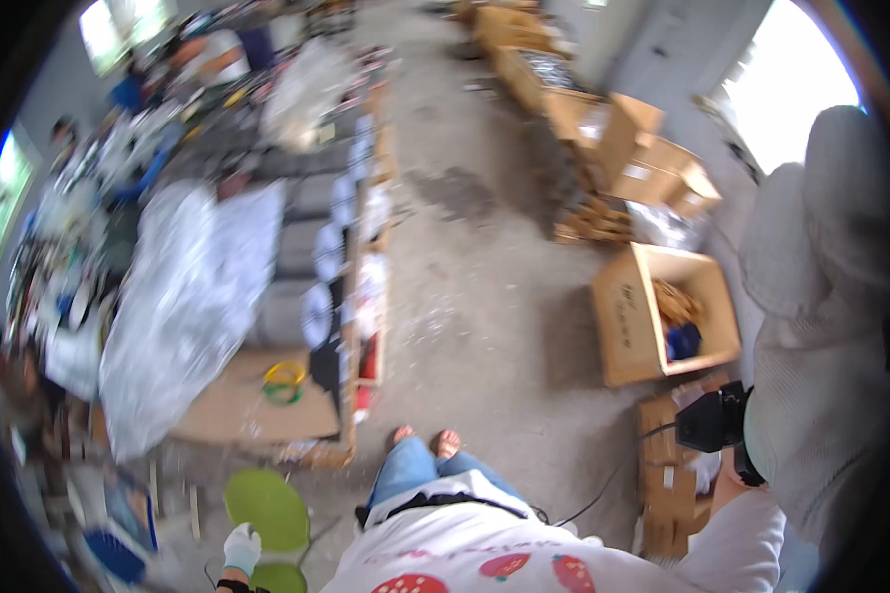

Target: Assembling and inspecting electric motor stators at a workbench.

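Note:
My right hand (826,237), in a whitish knit glove, is raised close up at the right rim. Its stretched fingers point upward and nothing shows in them, though the far side fades into dark. A black device (712,419) with a cable is strapped at that wrist. Low at the left, my left hand (242,546) wears a white glove and hangs over a green round stool seat (267,509). It is small and blurred, so its fingers cannot be made out. A dark band circles the left wrist.
A long table edged with wood (348,405) stands left, bearing stacked grey goods (292,247), clear plastic sheeting (183,306) and yellow and green tape rolls (284,381). An open cardboard box (618,321) stands right, with flattened cardboard (663,484) nearer. Concrete floor (475,306) runs between.

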